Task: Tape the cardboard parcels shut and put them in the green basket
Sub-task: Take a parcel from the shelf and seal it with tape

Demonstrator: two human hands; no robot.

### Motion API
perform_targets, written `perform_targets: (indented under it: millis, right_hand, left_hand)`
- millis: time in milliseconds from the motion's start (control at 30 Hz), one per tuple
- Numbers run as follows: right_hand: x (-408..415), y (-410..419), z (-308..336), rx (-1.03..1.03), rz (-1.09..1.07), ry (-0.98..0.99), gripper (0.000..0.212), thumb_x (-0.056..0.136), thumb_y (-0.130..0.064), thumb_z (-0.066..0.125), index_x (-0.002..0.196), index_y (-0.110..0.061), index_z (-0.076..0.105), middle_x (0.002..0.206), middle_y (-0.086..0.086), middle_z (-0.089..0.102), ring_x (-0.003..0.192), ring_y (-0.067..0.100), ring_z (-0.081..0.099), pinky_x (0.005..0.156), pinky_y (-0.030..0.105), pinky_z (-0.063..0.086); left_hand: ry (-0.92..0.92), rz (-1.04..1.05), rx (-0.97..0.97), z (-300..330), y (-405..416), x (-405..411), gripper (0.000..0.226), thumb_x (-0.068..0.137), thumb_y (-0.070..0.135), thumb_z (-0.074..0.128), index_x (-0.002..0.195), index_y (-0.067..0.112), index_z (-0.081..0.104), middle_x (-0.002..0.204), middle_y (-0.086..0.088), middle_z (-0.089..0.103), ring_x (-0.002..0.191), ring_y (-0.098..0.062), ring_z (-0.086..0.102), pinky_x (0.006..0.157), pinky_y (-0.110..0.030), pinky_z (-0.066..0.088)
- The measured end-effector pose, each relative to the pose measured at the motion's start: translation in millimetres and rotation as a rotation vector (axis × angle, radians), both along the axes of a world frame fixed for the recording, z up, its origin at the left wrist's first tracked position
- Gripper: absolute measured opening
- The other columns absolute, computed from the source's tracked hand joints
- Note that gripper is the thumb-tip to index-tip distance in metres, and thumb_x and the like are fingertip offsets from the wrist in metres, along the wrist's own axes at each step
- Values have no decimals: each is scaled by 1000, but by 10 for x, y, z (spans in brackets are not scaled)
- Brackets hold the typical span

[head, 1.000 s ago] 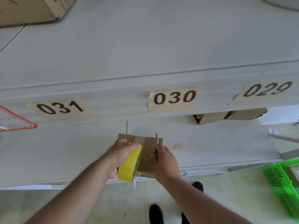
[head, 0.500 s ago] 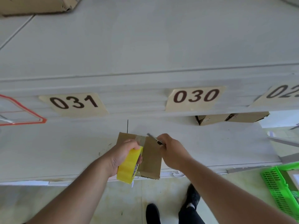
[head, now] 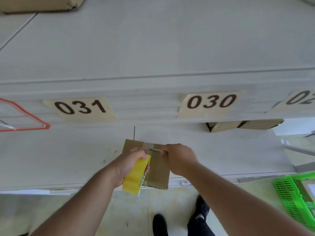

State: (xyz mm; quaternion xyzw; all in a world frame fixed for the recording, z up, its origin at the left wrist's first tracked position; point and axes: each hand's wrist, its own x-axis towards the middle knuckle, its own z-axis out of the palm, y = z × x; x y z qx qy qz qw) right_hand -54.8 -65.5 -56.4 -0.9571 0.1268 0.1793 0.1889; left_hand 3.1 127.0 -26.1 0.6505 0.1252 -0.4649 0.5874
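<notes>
On the white shelf (head: pixel 68 159) under labels 031 and 030, left hand (head: pixel 129 164) grips tape roll (head: pixel 135 176), right hand (head: pixel 179 159) curled, contents unclear.

Warehouse or parcel-sorting room, white shelf (head: pixel 68 159) under the hands, beige numbered bay labels "031" (head: pixel 80 108) and "030" (head: pixel 210 103) beyond them, brown cardboard boxes (head: pixel 242 125) further right

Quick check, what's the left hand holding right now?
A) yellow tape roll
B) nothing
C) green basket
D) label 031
A: the left hand grips the yellow tape roll over the cardboard parcel; the green basket sits untouched at the far right.
</notes>
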Motion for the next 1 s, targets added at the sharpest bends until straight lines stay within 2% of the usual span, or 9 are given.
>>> perform_targets:
  millis: [133, 333, 400, 467, 567, 700, 767, 867, 1000]
  right_hand:
    - [-389, -650, -70, -54, -171, 16, 29, 106, -41, 40, 95, -26, 63, 90, -6, 67, 82, 22, 62, 66, 32, 49]
    - [-494, -1080, -579, -74, -361, 68, 36, 106, -37, 40, 77, -22, 56, 74, -4, 63, 70, 19, 61, 57, 31, 47]
    - [-509, -1064, -676, -79, -327, 129, 32, 105, -39, 43, 84, -26, 63, 88, -3, 68, 89, 24, 65, 73, 34, 55]
    - [-428, -966, -617, -78, -309, -4, 30, 105, -44, 48, 110, -28, 72, 113, -2, 72, 110, 25, 63, 91, 37, 55]
    - [-26, -623, -386, 159, -284, -226, 31, 104, -46, 52, 113, -25, 74, 112, -6, 73, 103, 18, 66, 89, 36, 55]
    - [577, -67, -362, 432, -131, -27, 39, 95, -68, 55, 105, -34, 72, 105, -15, 69, 102, 15, 64, 85, 31, 49]
    - [695, 85, -445, 343, -68, 85, 55, 88, -81, 51, 114, -37, 73, 113, -14, 71, 109, 17, 66, 87, 32, 49]
    - [706, 145, -501, 31, 80, 124, 39, 96, -68, 51, 103, -35, 72, 103, -8, 73, 103, 20, 69, 84, 33, 55]
    - [718, 148, -532, 15, 58, 149, 62, 96, -80, 30, 90, -31, 67, 91, -8, 69, 92, 20, 66, 80, 36, 54]
  left_hand:
    - [-20, -7, -12, 0, 9, -7, 39, 81, 15, 64, 119, 8, 59, 86, -26, 65, 68, -32, 66, 62, -32, 54]
    - [-47, -20, 10, -21, -16, 9, 56, 66, 24, 63, 120, 9, 60, 84, -25, 68, 72, -34, 67, 74, -38, 54]
    - [-49, -20, 6, -19, -19, 17, 56, 66, 24, 64, 120, 8, 60, 83, -26, 68, 72, -34, 66, 74, -38, 54]
    - [-52, -27, 11, 5, -22, 19, 56, 66, 24, 63, 120, 8, 60, 83, -25, 68, 71, -33, 66, 70, -35, 54]
    - [-49, -34, 20, 32, -29, 7, 45, 78, 20, 63, 120, 7, 59, 81, -24, 66, 65, -31, 65, 61, -30, 54]
    - [-12, 4, -3, 5, -21, -5, 32, 86, 12, 60, 118, 7, 59, 82, -23, 62, 66, -31, 62, 65, -32, 52]
    - [-17, 18, -7, 1, -15, -10, 44, 74, 17, 64, 117, 7, 60, 86, -25, 64, 72, -33, 62, 73, -38, 52]
    - [-87, -10, 0, -14, 9, -46, 43, 70, 18, 64, 113, 9, 65, 100, -28, 69, 75, -33, 66, 78, -43, 53]
    - [-180, -46, 49, -6, 92, -207, 33, 69, 24, 64, 101, 30, 71, 86, -13, 72, 80, -30, 73, 78, -43, 56]
